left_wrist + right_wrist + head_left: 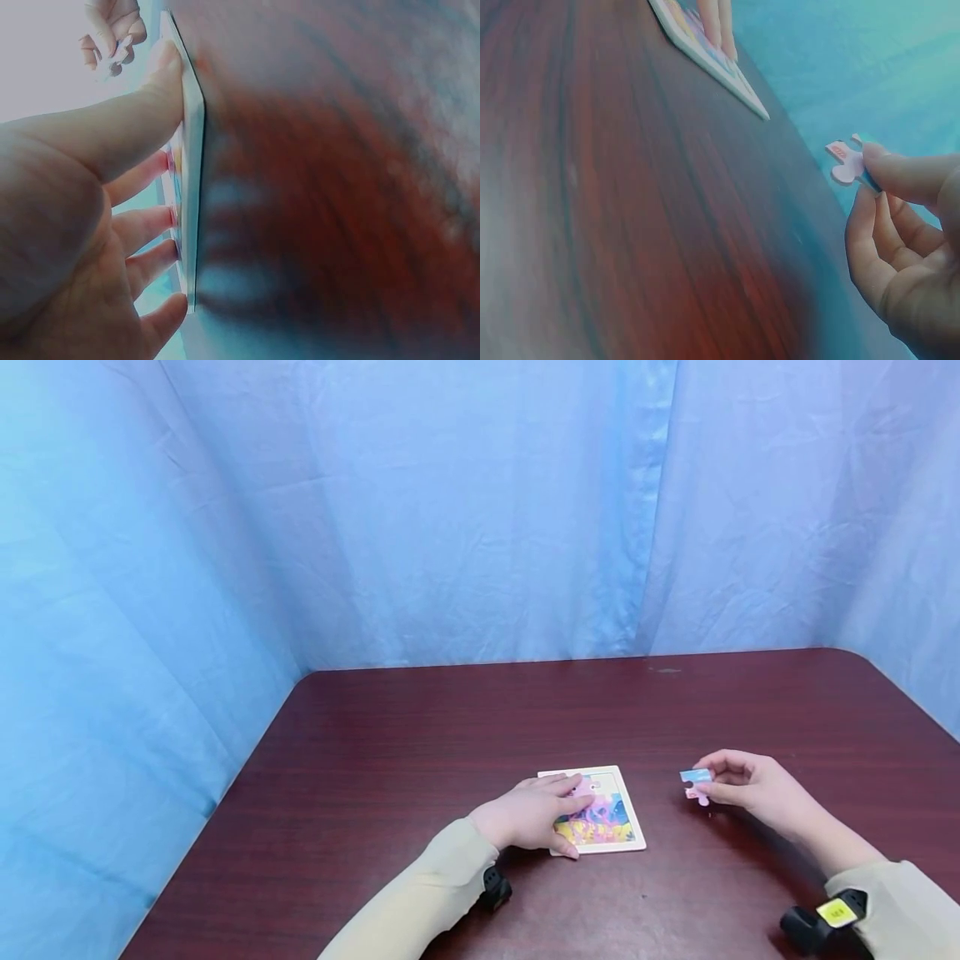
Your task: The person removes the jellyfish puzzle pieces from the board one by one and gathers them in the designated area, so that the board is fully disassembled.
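Note:
A square jigsaw puzzle board (611,810) with a pale frame lies on the table, its picture in pink, blue and yellow. My left hand (528,814) rests spread on the board's left side, fingertips on the picture and thumb at the near edge. In the left wrist view the fingers (146,221) reach over the board's edge (193,150). Right of the board, my right hand (750,785) pinches a blue-and-pink jigsaw piece (697,785) between thumb and fingers, above the table. The right wrist view shows that piece's pink knob (845,171) sticking out past the thumb.
The dark red wooden table (420,735) has rounded far corners. Light blue curtains (465,510) hang behind it and along its sides. Each wrist wears a black strapped camera, the right one (821,922) with a yellow label.

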`<state>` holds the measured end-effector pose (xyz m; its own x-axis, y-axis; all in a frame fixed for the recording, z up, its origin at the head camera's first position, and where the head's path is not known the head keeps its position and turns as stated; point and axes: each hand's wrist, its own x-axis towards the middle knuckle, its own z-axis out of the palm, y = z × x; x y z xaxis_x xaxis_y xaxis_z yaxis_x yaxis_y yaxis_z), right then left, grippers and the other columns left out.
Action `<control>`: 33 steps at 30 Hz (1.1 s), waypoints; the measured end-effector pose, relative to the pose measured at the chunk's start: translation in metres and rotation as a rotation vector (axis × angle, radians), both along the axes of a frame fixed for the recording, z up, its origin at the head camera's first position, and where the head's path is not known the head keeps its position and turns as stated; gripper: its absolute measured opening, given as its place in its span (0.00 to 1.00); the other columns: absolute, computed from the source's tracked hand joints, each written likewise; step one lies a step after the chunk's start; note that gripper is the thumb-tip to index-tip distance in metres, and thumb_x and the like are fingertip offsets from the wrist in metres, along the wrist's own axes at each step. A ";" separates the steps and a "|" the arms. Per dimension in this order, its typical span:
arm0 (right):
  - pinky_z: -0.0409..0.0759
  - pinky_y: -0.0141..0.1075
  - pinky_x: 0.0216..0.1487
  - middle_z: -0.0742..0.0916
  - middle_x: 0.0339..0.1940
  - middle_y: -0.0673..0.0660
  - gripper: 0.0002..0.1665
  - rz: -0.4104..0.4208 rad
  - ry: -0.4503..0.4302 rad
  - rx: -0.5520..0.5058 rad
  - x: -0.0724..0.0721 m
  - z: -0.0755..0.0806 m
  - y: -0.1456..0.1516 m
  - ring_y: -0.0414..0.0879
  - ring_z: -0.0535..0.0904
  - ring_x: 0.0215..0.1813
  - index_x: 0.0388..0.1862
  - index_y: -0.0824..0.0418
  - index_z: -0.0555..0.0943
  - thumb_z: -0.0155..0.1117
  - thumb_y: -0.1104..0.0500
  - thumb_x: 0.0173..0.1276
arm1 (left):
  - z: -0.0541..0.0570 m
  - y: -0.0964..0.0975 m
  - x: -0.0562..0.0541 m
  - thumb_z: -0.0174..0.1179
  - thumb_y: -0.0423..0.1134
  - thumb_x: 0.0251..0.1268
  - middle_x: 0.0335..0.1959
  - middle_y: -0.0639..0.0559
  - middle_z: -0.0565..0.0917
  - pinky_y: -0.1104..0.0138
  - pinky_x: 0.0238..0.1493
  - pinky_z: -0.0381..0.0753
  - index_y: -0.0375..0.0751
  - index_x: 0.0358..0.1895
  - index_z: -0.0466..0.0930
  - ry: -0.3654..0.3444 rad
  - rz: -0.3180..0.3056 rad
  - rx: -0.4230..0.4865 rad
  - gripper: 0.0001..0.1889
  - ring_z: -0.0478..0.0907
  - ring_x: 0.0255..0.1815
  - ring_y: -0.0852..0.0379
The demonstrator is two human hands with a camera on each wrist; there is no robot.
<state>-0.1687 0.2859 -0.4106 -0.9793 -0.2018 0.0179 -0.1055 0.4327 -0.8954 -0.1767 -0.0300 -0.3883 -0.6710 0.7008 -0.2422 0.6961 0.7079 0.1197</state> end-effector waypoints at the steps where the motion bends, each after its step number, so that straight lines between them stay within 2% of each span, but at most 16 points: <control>1: 0.81 0.33 0.30 0.84 0.28 0.45 0.11 0.000 0.001 0.005 0.000 0.000 0.004 0.40 0.82 0.28 0.43 0.65 0.78 0.66 0.64 0.62 | 0.001 0.000 0.000 0.64 0.60 0.55 0.75 0.55 0.56 0.63 0.70 0.57 0.60 0.72 0.60 -0.003 0.001 0.000 0.40 0.52 0.75 0.59; 7: 0.81 0.31 0.31 0.85 0.28 0.44 0.08 0.018 0.007 0.000 0.000 -0.005 0.027 0.37 0.83 0.29 0.40 0.60 0.80 0.65 0.66 0.62 | 0.001 0.000 0.001 0.63 0.61 0.55 0.75 0.56 0.56 0.64 0.70 0.58 0.60 0.72 0.59 0.007 -0.006 -0.012 0.40 0.53 0.75 0.59; 14: 0.81 0.31 0.31 0.85 0.28 0.42 0.08 0.001 -0.022 0.069 -0.001 -0.007 0.044 0.36 0.82 0.29 0.40 0.65 0.79 0.66 0.66 0.61 | -0.001 0.000 0.000 0.63 0.60 0.55 0.75 0.55 0.56 0.64 0.70 0.57 0.59 0.72 0.59 0.002 -0.006 -0.008 0.40 0.52 0.75 0.58; 20: 0.79 0.28 0.28 0.84 0.26 0.42 0.08 0.014 0.037 0.099 -0.001 -0.009 0.048 0.35 0.82 0.27 0.38 0.70 0.79 0.65 0.70 0.59 | -0.003 0.000 -0.001 0.63 0.60 0.55 0.75 0.55 0.56 0.65 0.70 0.57 0.59 0.72 0.59 0.002 -0.006 -0.007 0.40 0.52 0.75 0.58; 24: 0.78 0.28 0.27 0.82 0.25 0.44 0.12 -0.022 0.065 0.222 -0.001 -0.010 0.045 0.33 0.79 0.25 0.39 0.74 0.78 0.67 0.68 0.58 | -0.005 0.001 -0.001 0.63 0.60 0.55 0.76 0.55 0.55 0.64 0.71 0.57 0.60 0.72 0.59 0.001 -0.004 -0.003 0.41 0.52 0.75 0.58; 28: 0.74 0.27 0.27 0.82 0.27 0.49 0.14 -0.071 0.092 0.399 -0.001 -0.007 0.044 0.31 0.75 0.24 0.39 0.71 0.80 0.70 0.63 0.56 | -0.005 0.001 -0.001 0.63 0.60 0.55 0.76 0.55 0.55 0.64 0.71 0.57 0.60 0.72 0.59 0.004 -0.002 -0.006 0.41 0.52 0.76 0.58; 33: 0.68 0.28 0.28 0.83 0.27 0.51 0.18 -0.103 0.072 0.524 -0.003 -0.001 0.045 0.32 0.72 0.25 0.39 0.70 0.81 0.72 0.58 0.55 | -0.003 0.001 -0.001 0.63 0.60 0.55 0.76 0.56 0.55 0.64 0.71 0.57 0.60 0.72 0.59 0.003 0.002 -0.010 0.40 0.52 0.75 0.59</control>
<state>-0.1721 0.3307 -0.4119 -0.9945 -0.1046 0.0080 -0.0918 0.8312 -0.5484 -0.1777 -0.0288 -0.3913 -0.6734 0.6968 -0.2469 0.6948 0.7107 0.1108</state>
